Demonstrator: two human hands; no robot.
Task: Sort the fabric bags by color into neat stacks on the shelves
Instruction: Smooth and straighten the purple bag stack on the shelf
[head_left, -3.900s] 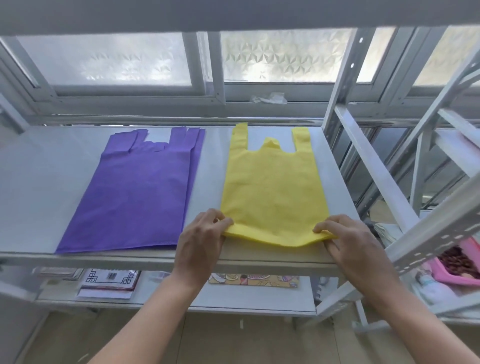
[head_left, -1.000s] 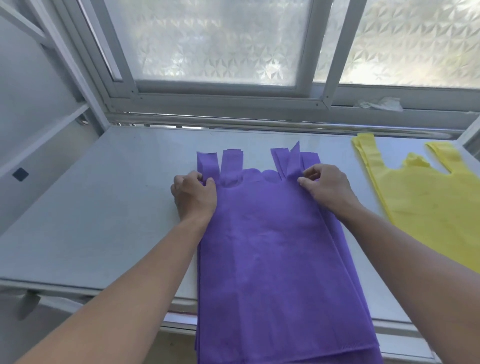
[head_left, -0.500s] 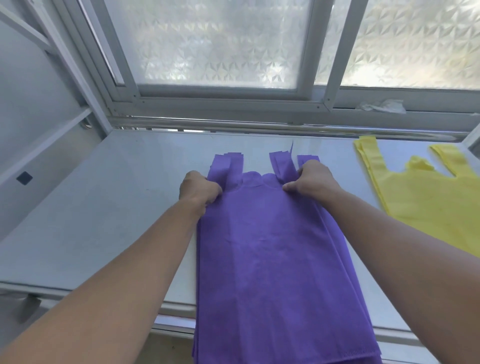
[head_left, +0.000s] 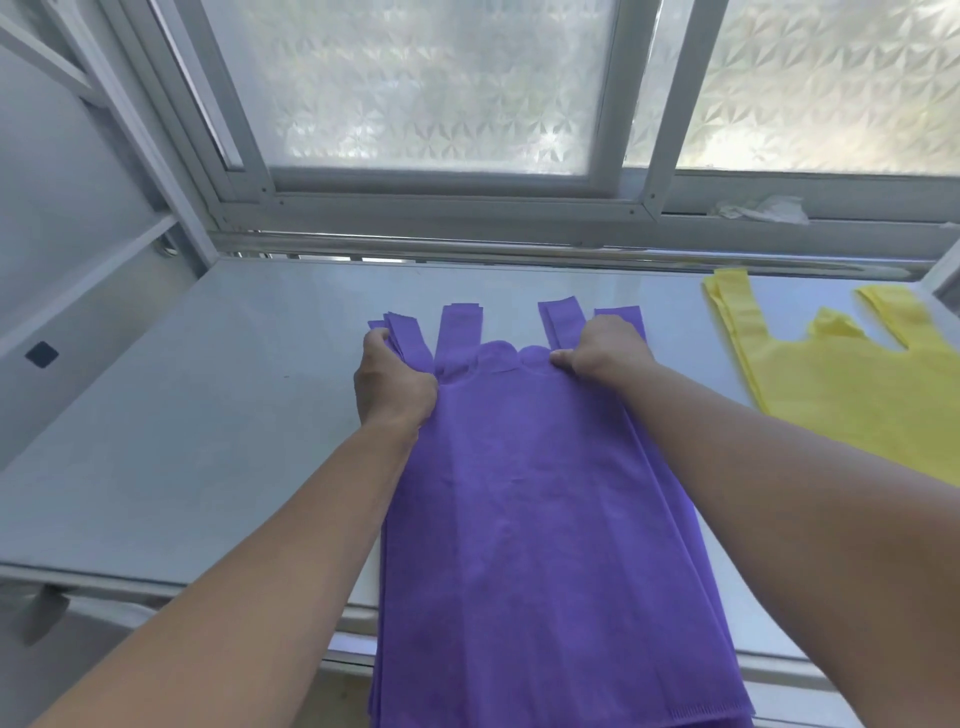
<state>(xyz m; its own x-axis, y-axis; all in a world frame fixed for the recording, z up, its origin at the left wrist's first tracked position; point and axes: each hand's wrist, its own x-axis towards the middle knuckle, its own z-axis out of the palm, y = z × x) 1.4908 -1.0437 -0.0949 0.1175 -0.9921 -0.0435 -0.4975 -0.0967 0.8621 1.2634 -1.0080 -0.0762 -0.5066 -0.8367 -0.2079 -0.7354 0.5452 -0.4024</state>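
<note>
The purple bag stack (head_left: 519, 519) lies flat on the shelf (head_left: 182, 415). Its long axis runs straight away from the person, handles toward the window, and the bottom hem overhangs the near shelf edge. The left hand (head_left: 392, 384) is curled round the left handle straps. The right hand (head_left: 605, 351) grips the right handle base. Both hands are level at the far end. The handle strips are fanned. Judgement: squaring calls for a push along that axis. The yellow bags (head_left: 857, 395) lie well apart, to the right.
</note>
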